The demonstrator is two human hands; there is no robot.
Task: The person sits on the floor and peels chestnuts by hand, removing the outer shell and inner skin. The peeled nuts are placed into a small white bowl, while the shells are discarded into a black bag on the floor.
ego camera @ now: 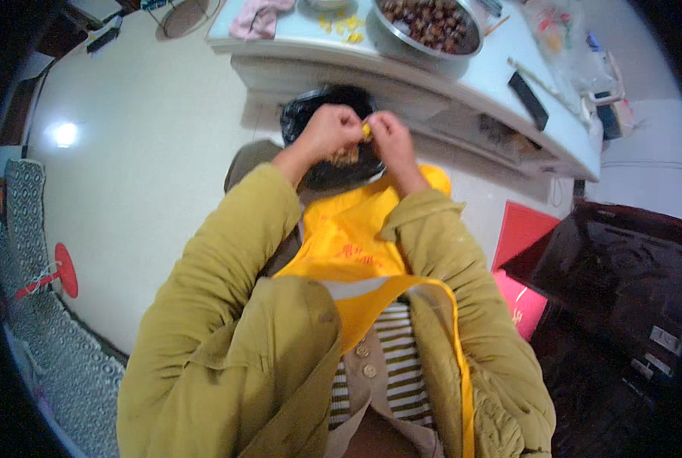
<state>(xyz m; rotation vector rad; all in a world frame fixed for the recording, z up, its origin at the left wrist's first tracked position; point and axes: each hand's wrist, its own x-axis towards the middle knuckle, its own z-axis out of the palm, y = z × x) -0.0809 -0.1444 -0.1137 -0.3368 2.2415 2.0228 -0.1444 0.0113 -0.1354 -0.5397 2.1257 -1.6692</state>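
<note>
My left hand (334,130) and my right hand (391,133) meet over a bin lined with a black plastic bag (301,111). Between the fingertips of both hands is a small yellow piece (366,131), perhaps a nut kernel; its exact kind is too small to tell. Brownish scraps (345,156) show below my hands in the bag. A yellow apron (352,229) with red writing covers my lap. On the table beyond, a metal bowl (432,52) holds many dark brown nuts, probably chestnuts, and several yellow pieces (343,26) lie to its left.
The pale tabletop (489,74) carries a pink cloth (256,18), a black rectangular object (528,101) and clear plastic bags (570,51). Right of me are red boxes or panels (524,232) and a dark glossy object (615,257). A patterned sofa cover (26,212) lies at far left.
</note>
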